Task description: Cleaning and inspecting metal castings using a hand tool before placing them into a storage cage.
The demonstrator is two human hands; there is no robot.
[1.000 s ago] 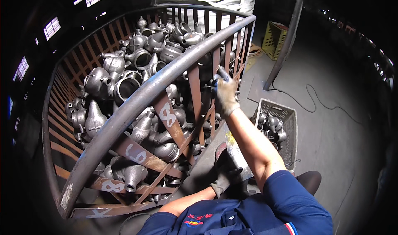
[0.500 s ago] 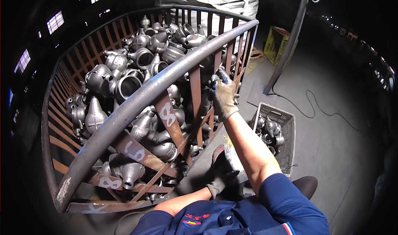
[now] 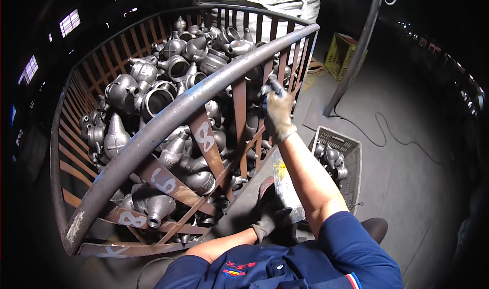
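Observation:
My right hand, in a pale work glove with dark fingertips, is raised beside the slatted side of a rusty metal cage bin. Its fingers look curled in; motion smears them, and anything in them is too unclear to name. Low in front of my body is my left hand, in a grey glove, near a pale board with yellow marks. Shadow hides the left fingers. Grey cast-metal fittings, rounded with short necks and round openings, fill the bin to the left of my right hand.
A grey plastic crate with smaller metal parts stands right of my right forearm. Beyond it are a leaning post on a floor plate, a yellow crate and a loose cable. A white bulk sack stands behind the bin.
My right hand has shifted slightly down and to the right beside the bin's slats. My left hand has stayed low, almost in the same place. The view has moved a little.

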